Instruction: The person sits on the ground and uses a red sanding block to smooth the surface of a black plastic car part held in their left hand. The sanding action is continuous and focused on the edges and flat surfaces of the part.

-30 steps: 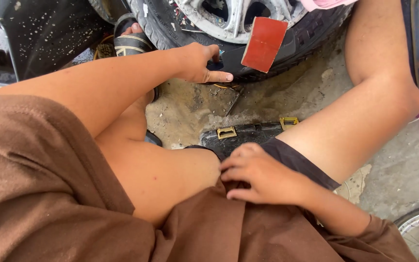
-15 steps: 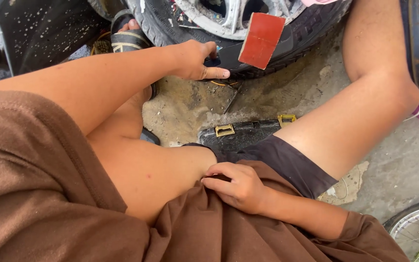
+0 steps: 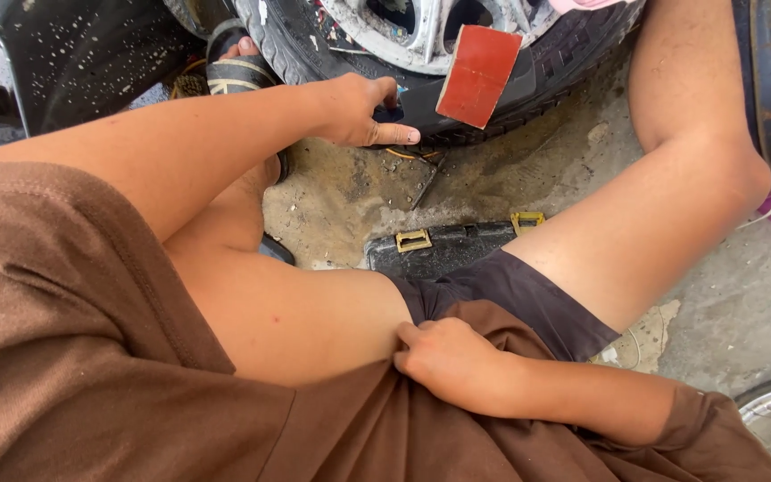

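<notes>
Reaching for the tyre
Left hand outstretched, curled around small dark object at tyre; object's axis unclear. Right hand bunching brown shirt.

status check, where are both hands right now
Left hand gripping a dark tool against the tyre. Right hand bunching brown shirt. Red flap beside left hand.

Matt ribbed rubber on the tyre, dull silvery metal rim inside it, smooth red flap against its tread; below the tyre, rough stained concrete, textured black plastic case, soft brown cloth
</notes>
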